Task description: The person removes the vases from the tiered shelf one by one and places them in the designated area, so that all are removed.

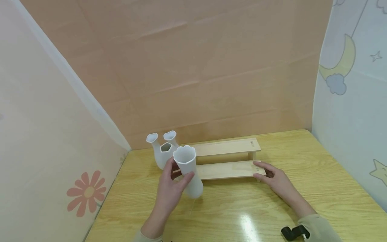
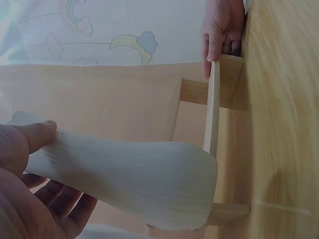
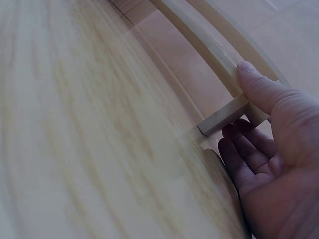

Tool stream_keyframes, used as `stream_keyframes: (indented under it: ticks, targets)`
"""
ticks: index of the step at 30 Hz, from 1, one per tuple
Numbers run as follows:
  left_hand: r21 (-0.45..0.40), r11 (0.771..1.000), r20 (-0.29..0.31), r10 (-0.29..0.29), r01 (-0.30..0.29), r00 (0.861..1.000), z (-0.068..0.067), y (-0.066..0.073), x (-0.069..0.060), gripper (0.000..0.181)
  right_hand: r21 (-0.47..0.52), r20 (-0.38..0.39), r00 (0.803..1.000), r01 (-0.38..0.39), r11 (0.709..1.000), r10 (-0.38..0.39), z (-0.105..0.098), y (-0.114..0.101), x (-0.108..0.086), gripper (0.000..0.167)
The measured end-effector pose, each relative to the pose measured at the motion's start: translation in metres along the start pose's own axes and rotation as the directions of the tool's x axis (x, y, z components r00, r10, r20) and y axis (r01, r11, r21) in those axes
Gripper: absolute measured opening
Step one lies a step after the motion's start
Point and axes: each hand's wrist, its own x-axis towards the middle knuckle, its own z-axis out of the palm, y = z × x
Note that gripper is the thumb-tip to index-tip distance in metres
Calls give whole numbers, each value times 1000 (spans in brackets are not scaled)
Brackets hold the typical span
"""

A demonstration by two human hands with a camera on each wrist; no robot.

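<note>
My left hand [image 1: 170,194] grips a tall white vase [image 1: 195,186] with a scalloped rim, thumb on its near side and fingers round the far side. The vase leans and is held above the table, in front of a two-tier wooden stand [image 1: 226,170]. At the right end of the stand's lower board, my right hand [image 1: 280,184] pinches the wood. In the right wrist view its thumb [image 3: 259,87] lies on the board, with the other fingers curled below. Behind the held vase is a white vase with several necks [image 1: 160,158], partly hidden by it and my left hand.
The wood-grain table [image 1: 223,208] runs back to a peach cloth backdrop [image 1: 211,84]. Patterned cloth walls, one with a red flower [image 1: 89,192], stand at left and right. A black fitting [image 1: 291,233] sits by my right sleeve.
</note>
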Motion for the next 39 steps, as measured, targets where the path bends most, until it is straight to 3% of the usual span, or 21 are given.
stream_keyframes:
  ticks: [9, 18, 33, 39]
  targets:
    - [15, 996, -20, -83, 83, 996, -15, -9, -14, 69, 0, -3, 1000, -14, 1000, 14, 0, 4, 0, 65]
    - [69, 990, -86, -115, 121, 990, -31, -20, -19, 67, -21, 4, 1000, -30, 999, 30, -1, 4, 0, 66]
    - [121, 980, -199, -130, 156, 971, -59, -35, -10, 65, -43, 6, 1000, -14, 999, 14, 0, 4, 1, 67]
    - [118, 984, -232, -105, 135, 967, -65, -40, -4, 65, -13, 12, 1000, -12, 1000, 12, 0, 3, 2, 66]
